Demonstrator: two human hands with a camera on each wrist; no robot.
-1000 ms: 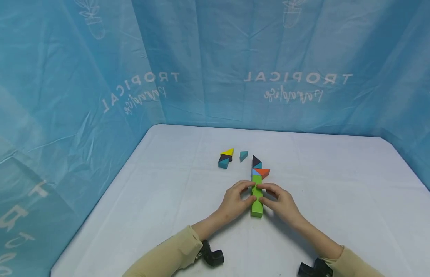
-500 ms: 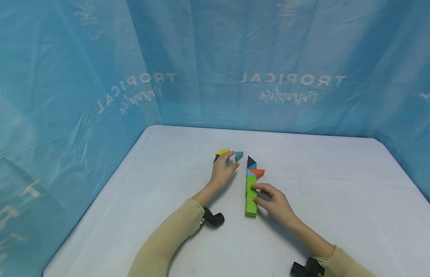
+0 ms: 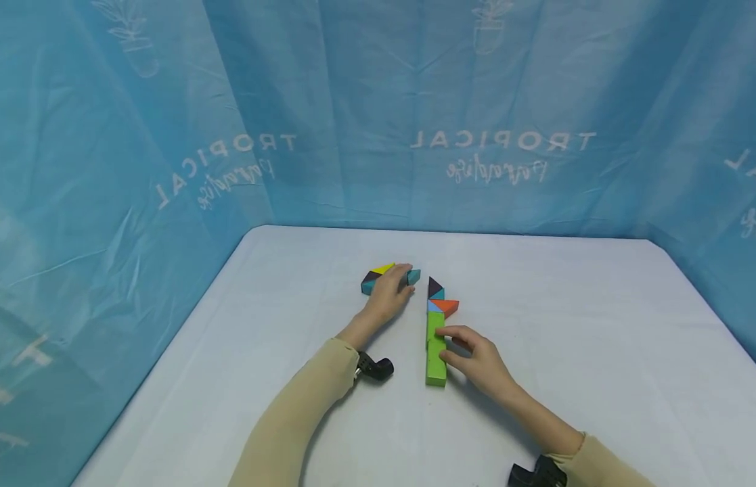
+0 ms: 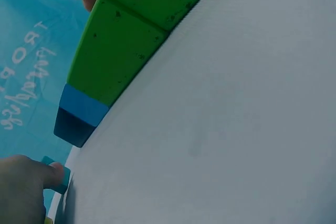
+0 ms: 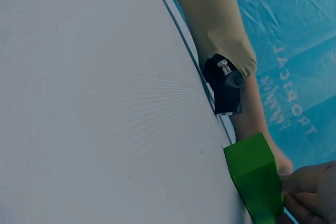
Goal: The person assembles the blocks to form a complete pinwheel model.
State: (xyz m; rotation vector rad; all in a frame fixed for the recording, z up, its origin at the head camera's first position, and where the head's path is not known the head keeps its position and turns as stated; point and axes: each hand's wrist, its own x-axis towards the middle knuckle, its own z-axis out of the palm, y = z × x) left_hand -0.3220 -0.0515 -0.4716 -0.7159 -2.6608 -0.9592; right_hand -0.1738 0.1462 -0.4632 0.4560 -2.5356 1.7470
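In the head view my left hand [image 3: 386, 294] is at the far blocks, its thumb and fingers pinching a small teal block [image 3: 413, 277]. The left wrist view shows the thumb lying over this teal block [image 4: 64, 181], low at the left edge. My right hand [image 3: 478, 358] rests its thumb and index fingertip against the right side of two green blocks [image 3: 436, 362], set end to end. Beyond the green blocks, the row continues with a light blue triangle [image 3: 434, 307], an orange triangle [image 3: 447, 307] jutting right, a teal piece [image 3: 439, 294] and a black triangle [image 3: 434, 287].
Left of my left hand lies a cluster with a yellow triangle [image 3: 384, 268], a black piece [image 3: 370, 276] and a teal piece [image 3: 367, 287], partly covered by the hand. A white cloth covers the table [image 3: 548, 304]; a blue printed curtain [image 3: 353, 122] hangs behind and beside it.
My left hand has left the green blocks, moved forward and left, and taken hold of the teal block. The right hand stays at the green blocks. The head view has shifted slightly.
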